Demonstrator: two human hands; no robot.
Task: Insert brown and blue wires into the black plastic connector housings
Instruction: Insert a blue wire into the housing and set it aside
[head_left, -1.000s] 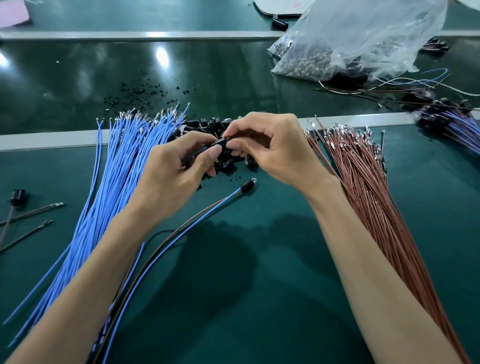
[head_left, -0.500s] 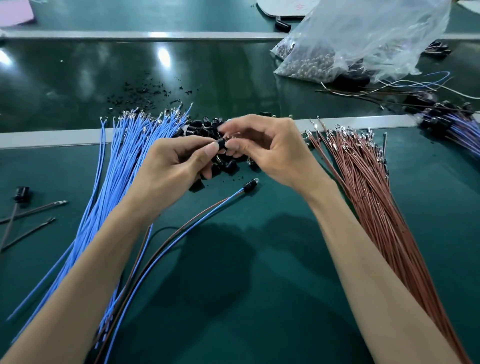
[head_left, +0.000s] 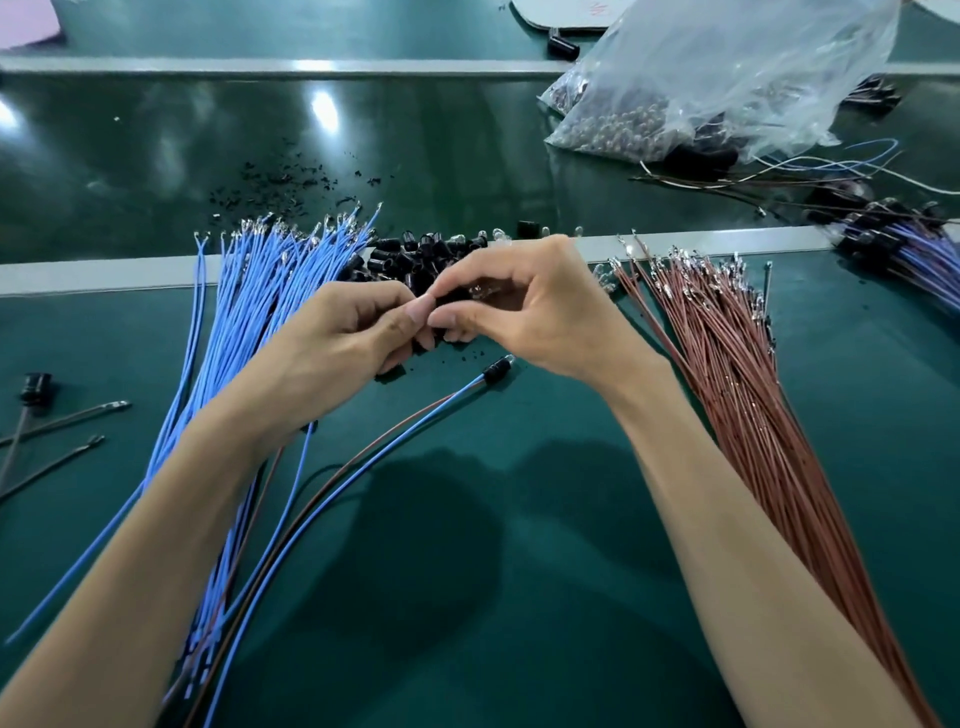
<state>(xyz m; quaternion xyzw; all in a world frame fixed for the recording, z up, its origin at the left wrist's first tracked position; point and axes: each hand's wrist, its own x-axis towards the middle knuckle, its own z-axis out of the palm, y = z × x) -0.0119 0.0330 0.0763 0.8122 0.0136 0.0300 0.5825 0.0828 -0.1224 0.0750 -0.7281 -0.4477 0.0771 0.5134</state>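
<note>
Green bench mat filled the frame. Blue wires fanned from lower left to upper centre-left, terminals at the far end. Brown wires ran the same way down the right side. Clear plastic bag of parts sat upper right.

Pile of black housings lay at centre, between the two bundles' terminal ends, just beyond the hands.

Left hand and right hand met fingertip to fingertip over the near edge of the pile. Both had fingers curled, thumb and forefinger pinched together. Between them was a small dark piece, the held housing, mostly hidden. How far any wire was seated could not be told.

One blue and one brown wire came out under the left wrist and trailed to the lower left, so the left hand likely gripped the wire end too.

Finished lead lay just below the right hand, its capped end pointing upper right.

Judgement: the held housing's long axis ran left to right across the frame, and the wire end entered from its left. Any seating push would go along that line, left hand feeding and right hand bracing
</note>
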